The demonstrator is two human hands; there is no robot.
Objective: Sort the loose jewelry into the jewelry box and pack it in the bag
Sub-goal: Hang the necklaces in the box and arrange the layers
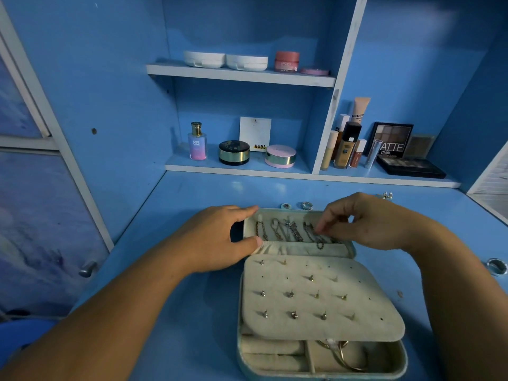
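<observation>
An open jewelry box (390, 358) with a cream lining lies on the blue desk. Its earring flap (316, 298) holds several stud earrings. Several chains (288, 231) hang in the raised lid (349, 250). My left hand (220, 237) grips the lid's left edge, thumb on the lining. My right hand (371, 221) pinches the rightmost chain (316, 237) in the lid. A bangle (343, 356) lies in the box's lower compartment. Loose rings (306, 205) lie on the desk behind the box, and loose earrings (387, 195) lie further right.
A silver ring (497, 266) lies at the desk's right edge. Shelves behind hold a perfume bottle (197, 141), compacts (234, 152), foundation bottles (346, 147) and eyeshadow palettes (409, 166). A cabinet door with a knob (88, 268) stands at the left.
</observation>
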